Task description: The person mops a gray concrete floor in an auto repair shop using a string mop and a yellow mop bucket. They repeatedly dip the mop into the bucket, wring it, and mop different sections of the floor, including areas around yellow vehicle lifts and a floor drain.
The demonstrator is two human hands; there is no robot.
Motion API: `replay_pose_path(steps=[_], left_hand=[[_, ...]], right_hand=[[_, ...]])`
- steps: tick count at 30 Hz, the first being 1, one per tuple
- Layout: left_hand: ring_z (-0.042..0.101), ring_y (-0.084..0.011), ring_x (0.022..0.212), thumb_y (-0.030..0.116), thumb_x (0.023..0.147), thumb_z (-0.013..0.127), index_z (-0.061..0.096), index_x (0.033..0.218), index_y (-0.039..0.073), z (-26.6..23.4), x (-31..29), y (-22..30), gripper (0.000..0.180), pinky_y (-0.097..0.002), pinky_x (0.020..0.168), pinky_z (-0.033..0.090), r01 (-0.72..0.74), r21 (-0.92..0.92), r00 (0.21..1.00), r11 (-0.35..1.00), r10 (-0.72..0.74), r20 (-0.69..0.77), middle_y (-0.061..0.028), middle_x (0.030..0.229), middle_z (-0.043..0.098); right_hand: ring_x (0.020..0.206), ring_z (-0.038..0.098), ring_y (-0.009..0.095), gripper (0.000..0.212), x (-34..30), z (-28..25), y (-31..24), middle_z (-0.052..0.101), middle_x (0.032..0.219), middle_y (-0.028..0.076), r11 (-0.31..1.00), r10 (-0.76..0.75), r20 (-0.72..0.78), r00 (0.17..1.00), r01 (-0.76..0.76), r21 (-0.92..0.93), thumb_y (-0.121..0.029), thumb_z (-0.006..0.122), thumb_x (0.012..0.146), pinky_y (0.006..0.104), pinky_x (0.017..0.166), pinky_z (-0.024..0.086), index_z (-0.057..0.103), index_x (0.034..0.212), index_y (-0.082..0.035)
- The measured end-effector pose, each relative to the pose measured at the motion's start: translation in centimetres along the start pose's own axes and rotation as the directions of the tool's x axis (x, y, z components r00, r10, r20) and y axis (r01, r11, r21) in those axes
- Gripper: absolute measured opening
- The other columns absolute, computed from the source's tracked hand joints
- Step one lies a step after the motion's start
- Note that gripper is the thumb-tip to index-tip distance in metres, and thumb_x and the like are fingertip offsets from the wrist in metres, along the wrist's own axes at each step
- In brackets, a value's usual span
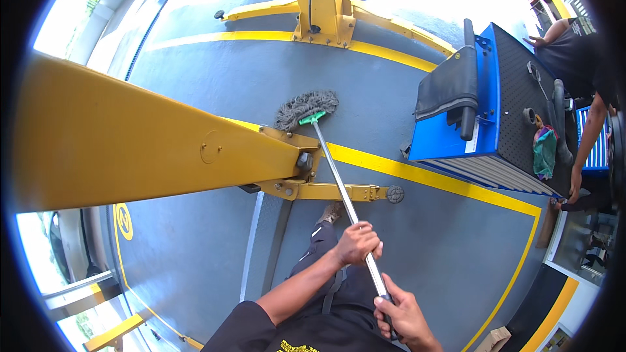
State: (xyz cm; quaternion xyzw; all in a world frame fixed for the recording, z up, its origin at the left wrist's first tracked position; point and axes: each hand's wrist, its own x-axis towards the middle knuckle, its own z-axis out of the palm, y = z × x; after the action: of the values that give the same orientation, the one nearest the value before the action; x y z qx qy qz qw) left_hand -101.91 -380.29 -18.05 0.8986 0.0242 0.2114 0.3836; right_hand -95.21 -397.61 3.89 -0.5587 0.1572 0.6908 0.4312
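A string mop with a long metal handle [340,186] slants away from me across the grey floor. My left hand [358,244] is wrapped round the middle of the handle. Lower down, my right hand [405,317] grips the dark end of the handle, close to my body. At the far end, the grey mop head [306,108] and its green clamp lie on the floor, just beyond the base of a yellow lift post. The strands are spread to both sides of the clamp.
At left rises the big yellow lift post [150,133], its low arm [345,192] reaching right under the handle. Another yellow post [319,6] stands ahead. On the right is a blue tool cabinet [453,130] with a rag [544,153] on top; a person [574,58] leans beside it.
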Motion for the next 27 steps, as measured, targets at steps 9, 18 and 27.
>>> replay_pose_path(steps=[9,18,27], left_hand=[[0.036,-0.0423,0.152,0.007,0.095,0.066,0.04,0.152,0.009,-10.2,1.8,-16.7,0.062,-0.0549,0.122,0.035,0.668,0.233,0.744,0.707,-0.627,-0.23,-0.0235,0.162,0.034],[0.039,-0.0459,0.148,-0.001,0.093,0.061,0.037,0.156,0.006,-12.3,-0.2,-14.3,0.068,-0.0515,0.12,0.04,0.7,0.137,0.703,0.7,-0.645,-0.298,-0.0254,0.163,0.032],[0.039,-0.045,0.149,-0.007,0.091,0.056,0.038,0.157,0.004,-8.2,-1.8,-11.2,0.069,-0.0483,0.122,0.04,0.646,-0.046,0.764,0.762,-0.644,0.041,-0.0241,0.163,0.031]], right_hand=[[0.05,0.052,0.01,0.067,32.5,4.7,-18.4,0.054,0.073,0.001,0.927,-0.271,0.107,0.957,0.289,-0.241,-0.013,0.059,0.105,0.0285,0.043,0.047,0.033,0.167,-0.015],[0.05,0.052,0.011,0.073,39.3,10.8,-13.4,0.053,0.068,0.001,0.814,-0.432,0.171,0.885,0.465,-0.348,-0.01,0.059,0.104,0.0304,0.042,0.046,0.026,0.169,-0.014],[0.05,0.048,0.01,0.075,9.1,-2.2,-10.7,0.051,0.068,0.001,0.894,0.066,-0.139,0.988,-0.12,-0.431,-0.003,0.062,0.101,0.0294,0.043,0.042,0.031,0.168,-0.014]])
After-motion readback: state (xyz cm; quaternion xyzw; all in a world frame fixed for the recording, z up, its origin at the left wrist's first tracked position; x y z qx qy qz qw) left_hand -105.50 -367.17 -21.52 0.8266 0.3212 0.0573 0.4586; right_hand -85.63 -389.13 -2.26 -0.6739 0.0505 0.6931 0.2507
